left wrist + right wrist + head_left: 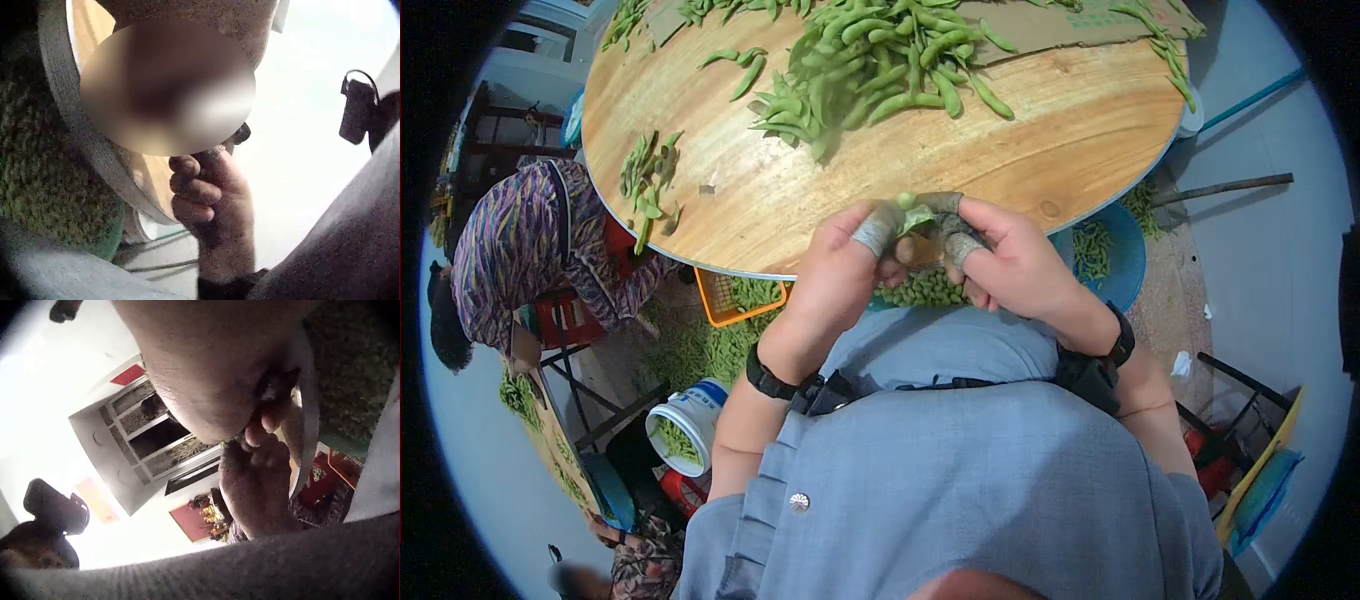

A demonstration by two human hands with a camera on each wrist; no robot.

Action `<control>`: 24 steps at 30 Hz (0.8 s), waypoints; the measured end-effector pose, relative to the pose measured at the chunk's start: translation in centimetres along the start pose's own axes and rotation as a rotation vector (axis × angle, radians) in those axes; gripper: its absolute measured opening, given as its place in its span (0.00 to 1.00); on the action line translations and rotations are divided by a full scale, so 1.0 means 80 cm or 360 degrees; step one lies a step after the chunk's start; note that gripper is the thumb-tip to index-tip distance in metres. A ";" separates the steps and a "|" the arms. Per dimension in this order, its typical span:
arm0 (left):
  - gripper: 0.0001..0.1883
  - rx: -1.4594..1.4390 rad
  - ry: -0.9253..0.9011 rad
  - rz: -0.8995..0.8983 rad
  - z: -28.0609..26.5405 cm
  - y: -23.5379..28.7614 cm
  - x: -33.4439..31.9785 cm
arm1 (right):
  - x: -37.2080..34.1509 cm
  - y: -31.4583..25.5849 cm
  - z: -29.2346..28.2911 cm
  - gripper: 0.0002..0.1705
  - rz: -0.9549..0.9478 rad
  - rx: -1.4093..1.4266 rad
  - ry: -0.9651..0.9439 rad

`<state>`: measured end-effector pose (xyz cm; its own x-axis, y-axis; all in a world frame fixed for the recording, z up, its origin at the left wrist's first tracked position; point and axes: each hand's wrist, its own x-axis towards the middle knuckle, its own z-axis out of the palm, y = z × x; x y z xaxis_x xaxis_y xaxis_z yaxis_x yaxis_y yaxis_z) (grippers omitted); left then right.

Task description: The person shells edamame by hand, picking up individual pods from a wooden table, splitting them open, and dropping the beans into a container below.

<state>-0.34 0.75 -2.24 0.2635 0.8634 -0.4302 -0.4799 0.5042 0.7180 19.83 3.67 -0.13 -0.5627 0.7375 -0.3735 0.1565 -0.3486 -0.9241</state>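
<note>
Just past the near edge of the round wooden table [1000,165], both hands meet at a green soybean pod [917,218]. The left hand [840,255] pinches it from one side, its thumb wrapped in grey covering. From the other side the right hand [1012,250] pinches the pod, with similar grey coverings on its digits. A pale round bean [906,201] shows at the pod's top. Many shelled green beans [925,290] lie beneath the hands, above the lap. In the left wrist view a blurred patch hides the pod, while the right hand's curled fingers [197,190] show.
A heap of whole pods [880,60] covers the table's far middle, with a smaller cluster [645,180] at left. An orange basket [712,300], a white bucket [698,400] and a blue basin [1135,270] stand below. Another person [520,220] bends over at left.
</note>
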 end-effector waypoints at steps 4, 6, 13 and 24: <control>0.08 0.1132 0.0054 0.0308 0.013 -0.003 -0.006 | 0.008 0.007 -0.007 0.18 -0.0449 -0.0561 0.0360; 0.08 0.1623 -0.0068 0.0570 0.021 0.006 -0.011 | 0.012 0.011 -0.009 0.17 -0.0526 -0.0755 0.0323; 0.18 0.2245 -0.0018 0.0722 0.018 0.027 -0.067 | -0.009 0.030 0.002 0.13 -0.0788 -0.1447 0.0209; 0.16 0.2830 0.0396 0.0034 -0.024 0.041 -0.144 | 0.081 0.009 -0.102 0.12 -0.0864 -0.1759 0.1157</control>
<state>-6.53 -7.59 4.03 0.0704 0.9314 -0.3572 0.9463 0.0510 0.3193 22.89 12.94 -3.86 -0.2758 0.8763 0.3951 0.7909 0.4405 -0.4248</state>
